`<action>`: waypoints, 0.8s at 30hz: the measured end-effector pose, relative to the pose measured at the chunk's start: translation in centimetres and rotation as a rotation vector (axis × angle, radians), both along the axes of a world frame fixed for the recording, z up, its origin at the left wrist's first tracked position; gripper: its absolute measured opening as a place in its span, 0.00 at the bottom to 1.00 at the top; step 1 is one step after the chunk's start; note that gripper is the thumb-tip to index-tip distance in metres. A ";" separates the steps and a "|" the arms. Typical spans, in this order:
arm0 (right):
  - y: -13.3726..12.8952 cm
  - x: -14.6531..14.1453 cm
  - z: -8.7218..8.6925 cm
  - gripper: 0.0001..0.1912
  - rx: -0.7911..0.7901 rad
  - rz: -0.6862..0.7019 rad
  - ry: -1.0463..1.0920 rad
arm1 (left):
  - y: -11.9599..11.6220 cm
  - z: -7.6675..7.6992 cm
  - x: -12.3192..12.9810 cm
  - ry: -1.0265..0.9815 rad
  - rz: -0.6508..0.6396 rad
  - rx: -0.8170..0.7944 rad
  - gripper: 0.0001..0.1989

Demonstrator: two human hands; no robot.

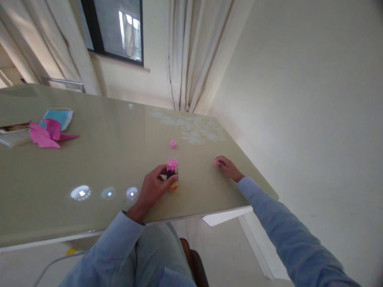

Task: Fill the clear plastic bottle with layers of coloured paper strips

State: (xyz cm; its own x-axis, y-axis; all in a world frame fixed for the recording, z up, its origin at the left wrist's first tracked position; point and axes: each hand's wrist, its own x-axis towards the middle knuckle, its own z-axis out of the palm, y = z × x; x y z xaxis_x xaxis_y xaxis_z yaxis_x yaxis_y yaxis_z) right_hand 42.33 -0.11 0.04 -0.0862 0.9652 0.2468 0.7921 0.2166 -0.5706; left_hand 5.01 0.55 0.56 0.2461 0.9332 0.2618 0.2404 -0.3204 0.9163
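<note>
A small clear bottle with bright pink contents at the top, a dark label and yellow and red lower down stands upright on the table. My left hand is closed around it, thumb on the near side. Behind the bottle lies a small round pink piece that looks like a cap. Out to the right, my right hand pinches a small pink object just over the tabletop. Fingers cover most of that object, and its kind does not show.
The glossy greenish table has its right edge beside the wall. At the far left lie a blue face mask, a pink folded piece and a clear plastic packet. Curtains hang behind the table.
</note>
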 end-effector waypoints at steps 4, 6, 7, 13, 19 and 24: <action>-0.7 -1.0 0.4 0.27 0.001 -0.047 0.082 | 0.0 -0.2 0.0 0.006 -0.007 0.023 0.21; -0.8 -1.6 0.6 0.27 0.010 -0.056 0.081 | -0.1 -0.2 0.0 0.006 -0.007 0.026 0.21; -0.7 -1.8 0.7 0.26 0.016 -0.060 0.067 | -0.1 -0.1 0.0 0.006 -0.009 0.025 0.21; -0.4 -1.5 0.9 0.16 0.051 -0.149 -0.119 | -0.1 -0.2 0.1 0.011 -0.015 0.012 0.22; -0.3 -1.2 0.3 0.10 0.002 -0.232 -0.287 | -0.2 -0.2 0.1 0.022 -0.017 0.017 0.22; -0.4 -1.9 0.5 0.09 -0.064 -0.299 -0.393 | -0.1 -0.3 0.0 0.031 -0.013 0.028 0.21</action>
